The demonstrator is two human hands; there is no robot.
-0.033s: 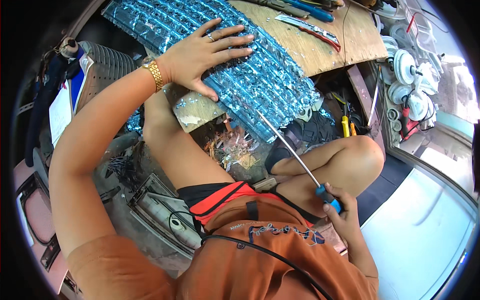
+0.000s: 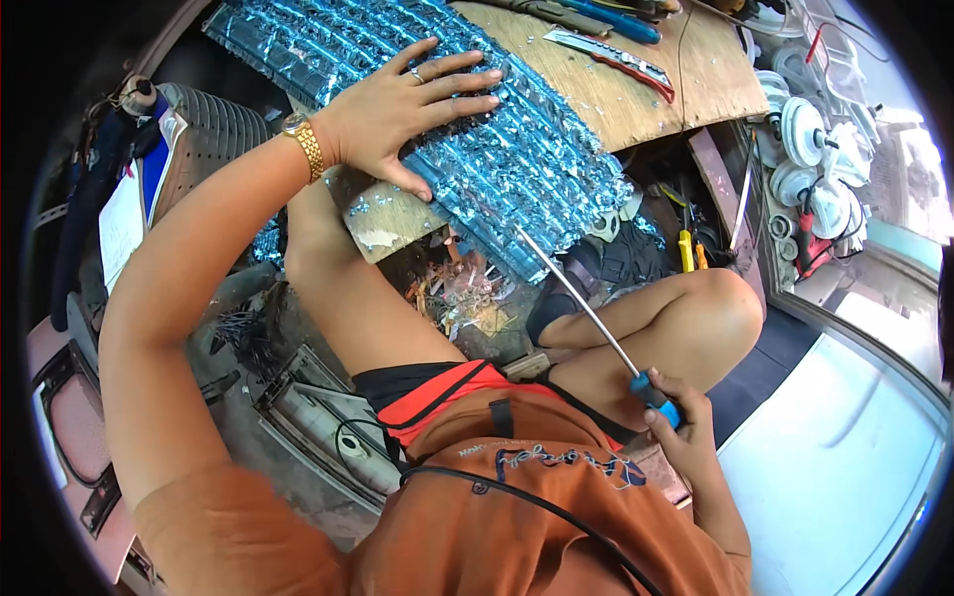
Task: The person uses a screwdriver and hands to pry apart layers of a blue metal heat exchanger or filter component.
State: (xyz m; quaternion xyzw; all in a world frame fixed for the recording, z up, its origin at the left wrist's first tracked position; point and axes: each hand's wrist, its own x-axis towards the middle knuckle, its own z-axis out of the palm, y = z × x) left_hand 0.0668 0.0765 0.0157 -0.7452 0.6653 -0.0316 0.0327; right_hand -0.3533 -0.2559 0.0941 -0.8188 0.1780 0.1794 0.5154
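Note:
A blue, shredded-looking finned metal panel (image 2: 556, 164) lies slanted across a wooden board, its near corner jutting past the board's edge. My left hand (image 2: 402, 119), wearing a ring and a gold-coloured wristwatch (image 2: 304, 145), rests on the panel with fingers spread. In my right hand (image 2: 686, 427) is a long screwdriver (image 2: 596, 320) with a blue and black handle, gripped near my lap. Its thin metal shaft points up and left. The tip meets the panel near its lower edge; whether it sits between fins I cannot tell.
On the wooden board (image 2: 696, 84) lie a red utility knife (image 2: 621, 62) and other hand tools. Scraps (image 2: 472, 303) litter the floor between my legs. White round plastic parts (image 2: 803, 129) crowd the right side. A perforated metal cover (image 2: 214, 129) stands at left, a white panel (image 2: 835, 447) at lower right.
The screwdriver and my right hand have shifted very slightly. My left hand stays in place on the panel.

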